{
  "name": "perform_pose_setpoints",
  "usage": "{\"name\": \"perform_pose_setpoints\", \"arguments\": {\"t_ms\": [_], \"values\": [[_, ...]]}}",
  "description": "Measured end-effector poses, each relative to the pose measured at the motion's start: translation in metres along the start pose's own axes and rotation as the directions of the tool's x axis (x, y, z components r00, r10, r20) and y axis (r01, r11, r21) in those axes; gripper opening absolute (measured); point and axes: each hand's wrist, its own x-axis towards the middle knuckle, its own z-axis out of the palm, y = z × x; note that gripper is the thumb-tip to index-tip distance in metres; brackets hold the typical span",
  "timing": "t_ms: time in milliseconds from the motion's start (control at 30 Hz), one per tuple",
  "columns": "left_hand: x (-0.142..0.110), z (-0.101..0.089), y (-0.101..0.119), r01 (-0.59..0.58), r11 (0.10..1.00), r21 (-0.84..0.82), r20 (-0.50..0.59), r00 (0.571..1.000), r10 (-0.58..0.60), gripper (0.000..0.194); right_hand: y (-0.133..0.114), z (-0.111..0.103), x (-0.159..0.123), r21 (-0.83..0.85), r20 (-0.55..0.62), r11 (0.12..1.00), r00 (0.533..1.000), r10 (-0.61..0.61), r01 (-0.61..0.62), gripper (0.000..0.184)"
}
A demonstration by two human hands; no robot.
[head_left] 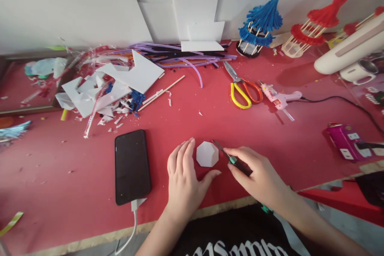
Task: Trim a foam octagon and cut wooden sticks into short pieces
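A small white octagon (207,154), apparently of foam board, lies flat on the red tabletop between my hands. My left hand (185,174) rests beside its left edge, fingers stretched out and thumb reaching below it; it holds nothing. In my right hand (255,170) is a slim craft knife (233,161) with a green and dark handle, pinched between thumb and fingers. Its thin tip points up and left, close to the octagon's upper right edge. I cannot tell whether the tip touches the table.
A phone (132,167) on a white cable lies to the left. Farther back are white board scraps (144,73), pipe cleaners (195,61), scissors (241,88) and a pink glue gun (280,98). Blue (259,28) and red (310,32) tower models stand behind; a purple socket box (348,142) is right.
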Motion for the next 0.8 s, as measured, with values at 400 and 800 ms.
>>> {"name": "perform_pose_setpoints", "arguments": {"t_ms": [400, 800], "values": [[0.003, -0.003, 0.005, 0.017, 1.000, -0.017, 0.017, 1.000, -0.017, 0.056, 0.002, -0.011, -0.006, -0.009, 0.140, 0.997, 0.988, 0.071, -0.070, 0.040], [0.013, -0.004, 0.022, 0.230, 0.682, -0.694, 0.195, 0.972, -0.129, 0.061, 0.010, -0.004, 0.032, 0.708, 0.233, 0.596, 0.923, 0.307, -0.377, 0.036]]}}
